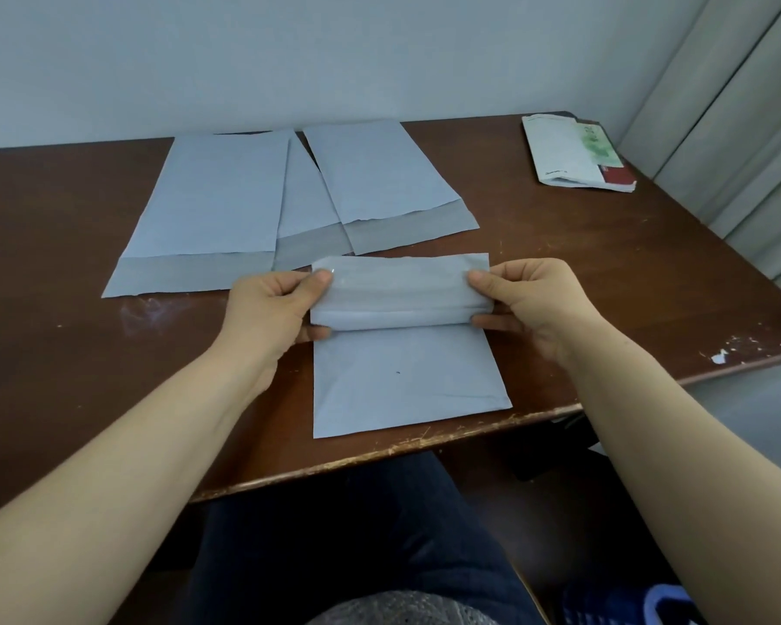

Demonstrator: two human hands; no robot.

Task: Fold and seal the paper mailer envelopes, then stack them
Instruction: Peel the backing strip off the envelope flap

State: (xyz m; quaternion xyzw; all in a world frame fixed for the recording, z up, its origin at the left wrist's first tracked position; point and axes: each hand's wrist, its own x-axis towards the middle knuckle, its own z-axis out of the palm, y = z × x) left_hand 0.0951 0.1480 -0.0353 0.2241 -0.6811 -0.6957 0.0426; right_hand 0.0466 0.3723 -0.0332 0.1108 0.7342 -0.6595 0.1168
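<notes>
Mailer envelope (406,381), pale grey, lies on the brown table (605,286), close to the table's front edge. Nearer than the envelope are the person's dark trousers (334,512), down below that edge. The edge is scratched, and to the right of the envelope the wood has small white chips (722,354).

The envelope's top part (400,286) is folded over toward the person and lifted a little. The left hand (267,309) pinches the left end of the fold, thumb on top and fingers tucked under. The right hand (542,304) pinches the right end the same way.

Behind the envelope three more lie flat with their flaps open. The left mailer (208,209) is back and to the left. The middle mailer (303,205) is partly under the other two. The right mailer (379,173) is straight behind.

Far back and right of the envelope, a pile of papers (569,151) sits at the table's corner. Past everything is a plain pale wall (289,60), and a light curtain (740,128) hangs far to the right.
</notes>
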